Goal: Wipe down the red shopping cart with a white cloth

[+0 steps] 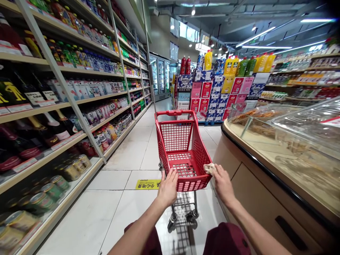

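A red plastic shopping cart (177,184) stands in front of me, its basket empty and its handle (174,113) at the far end. My left hand (168,187) grips the near left corner of the basket rim, fingers over the edge and thumb partly hidden. At the near right corner, my right hand (222,182) is closed on a crumpled pale cloth (209,168), which rests against the rim. Below the basket, metal legs end in dark wheels (192,215) on the tiled floor.
Tall shelves (77,102) of bottles and cans line the left side. A glass-sided food counter (247,156) with a dark edge stands close on the right. Stacked drink cartons (195,90) are beyond the cart. A yellow floor sticker (147,184) lies left of it.
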Tool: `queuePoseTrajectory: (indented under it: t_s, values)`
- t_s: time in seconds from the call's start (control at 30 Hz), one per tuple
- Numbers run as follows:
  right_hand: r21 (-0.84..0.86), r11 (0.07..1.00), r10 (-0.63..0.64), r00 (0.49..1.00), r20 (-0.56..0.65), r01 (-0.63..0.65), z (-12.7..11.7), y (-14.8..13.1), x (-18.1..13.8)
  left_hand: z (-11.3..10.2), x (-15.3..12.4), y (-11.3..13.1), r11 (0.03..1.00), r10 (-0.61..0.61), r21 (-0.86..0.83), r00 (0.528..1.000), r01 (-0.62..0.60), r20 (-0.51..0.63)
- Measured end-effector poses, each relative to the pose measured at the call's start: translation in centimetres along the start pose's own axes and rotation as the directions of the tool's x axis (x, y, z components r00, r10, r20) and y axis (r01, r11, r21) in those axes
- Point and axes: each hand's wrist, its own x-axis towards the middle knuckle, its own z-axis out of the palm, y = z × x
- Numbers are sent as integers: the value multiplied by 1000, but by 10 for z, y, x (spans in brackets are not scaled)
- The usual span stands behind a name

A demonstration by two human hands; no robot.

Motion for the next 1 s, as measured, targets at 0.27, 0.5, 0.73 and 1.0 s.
queuePoseTrajectory:
  t_s: [0.27, 0.5, 0.73, 1.0]
  values:
    - [82, 956, -286, 957, 48, 282, 15, -28, -11, 3, -3, 4, 1000, 11, 26, 1000, -11, -5]
    - [325, 944, -78, 994, 73, 50, 2, -42, -14, 8, -2, 10, 1000, 18, 5, 1000, -18, -9]
    - [473, 768, 234, 877, 420, -431, -46, -18, 21, 3, 6, 0, 995, 87, -41, 989, -93, -122]
    - [185, 982, 11, 994, 109, -32, 8, -32, 11, 0, 31, -10, 983, 173, 90, 969, -159, -178]
